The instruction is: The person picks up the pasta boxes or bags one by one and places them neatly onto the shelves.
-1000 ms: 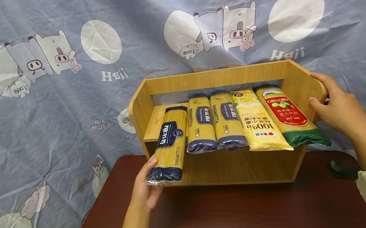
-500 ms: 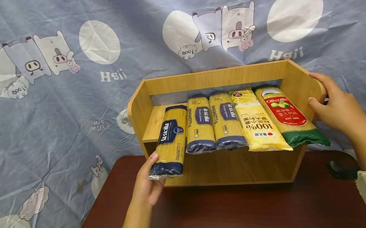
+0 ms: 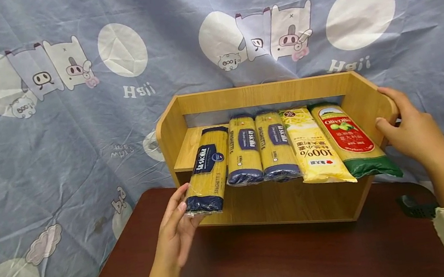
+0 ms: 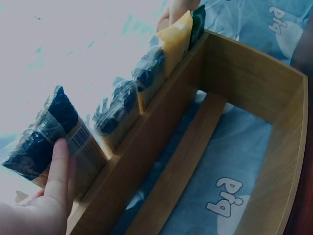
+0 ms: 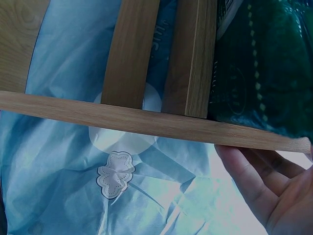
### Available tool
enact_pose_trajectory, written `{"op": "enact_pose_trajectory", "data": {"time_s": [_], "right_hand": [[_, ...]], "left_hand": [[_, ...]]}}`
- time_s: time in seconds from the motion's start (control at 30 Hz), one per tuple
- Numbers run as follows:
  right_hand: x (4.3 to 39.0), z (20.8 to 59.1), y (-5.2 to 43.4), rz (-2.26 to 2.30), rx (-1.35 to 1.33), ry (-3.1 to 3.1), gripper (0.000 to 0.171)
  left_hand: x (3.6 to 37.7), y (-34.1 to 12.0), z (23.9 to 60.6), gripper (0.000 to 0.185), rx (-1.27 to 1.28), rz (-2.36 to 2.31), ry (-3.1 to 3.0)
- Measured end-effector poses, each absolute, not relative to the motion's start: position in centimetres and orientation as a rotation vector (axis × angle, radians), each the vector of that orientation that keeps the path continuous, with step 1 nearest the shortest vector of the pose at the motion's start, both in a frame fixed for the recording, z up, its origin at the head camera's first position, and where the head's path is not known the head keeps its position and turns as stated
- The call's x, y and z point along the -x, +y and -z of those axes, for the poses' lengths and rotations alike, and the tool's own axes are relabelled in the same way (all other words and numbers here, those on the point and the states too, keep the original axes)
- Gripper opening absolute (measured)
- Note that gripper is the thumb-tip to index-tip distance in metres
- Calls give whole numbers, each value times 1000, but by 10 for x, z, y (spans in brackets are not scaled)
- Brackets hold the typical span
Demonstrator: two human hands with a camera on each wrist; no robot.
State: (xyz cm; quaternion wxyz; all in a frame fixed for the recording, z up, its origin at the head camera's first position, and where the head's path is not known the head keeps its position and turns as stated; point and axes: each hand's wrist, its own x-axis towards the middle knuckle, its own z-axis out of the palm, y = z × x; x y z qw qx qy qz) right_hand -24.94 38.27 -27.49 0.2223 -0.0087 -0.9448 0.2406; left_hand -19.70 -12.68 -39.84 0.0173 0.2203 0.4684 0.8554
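Observation:
A spaghetti pack (image 3: 206, 172) with dark blue ends lies slanted on the left of the wooden shelf's (image 3: 263, 94) upper board, its front end jutting out. My left hand (image 3: 177, 231) is at that front end, fingertips at its left corner; in the left wrist view a straight finger (image 4: 59, 164) lies against the pack's blue end (image 4: 46, 139). At the right side panel (image 3: 367, 102), my right hand (image 3: 412, 131) grips the curved front edge, thumb in front. Seen from the right wrist, its fingers (image 5: 244, 171) meet the panel's outer face.
Right of the slanted pack lie two more spaghetti packs (image 3: 243, 154) (image 3: 277, 149), a yellow noodle pack (image 3: 314, 148) and a green-ended pasta pack (image 3: 351, 138). The lower board (image 3: 283, 201) sits beneath, on a dark red table (image 3: 266, 261). A printed cloth (image 3: 172, 36) hangs behind.
The slanted spaghetti pack has shifted slightly back and to the right on the shelf. My left hand's grip has loosened, its fingers straighter at the pack's end. The right hand stays put.

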Motion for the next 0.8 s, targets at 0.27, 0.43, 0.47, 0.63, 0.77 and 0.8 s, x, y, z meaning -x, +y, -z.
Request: {"op": "enact_pose_trajectory", "data": {"time_s": [0.27,0.43,0.47,0.63,0.77,0.8], "right_hand": [[250,275,381,-664,38,-2611,72],[248,276,382,-669,43,-2616,72],[248,276,382,-669,44,-2615,72],[248,276,383,-660,53,-2607,72],[248,275,380,-658,57,-2611,72],[249,275,380,-659,57,-2613,72]], "left_hand": [[189,-128,401,77,-588,-2612,1608],[189,-126,403,75,-589,-2625,1598],[190,-125,403,74,-581,-2628,1601],[190,-122,401,75,-516,-2634,1636],[192,-119,400,75,-498,-2636,1669],[192,-119,400,74,-493,-2639,1673]]}}
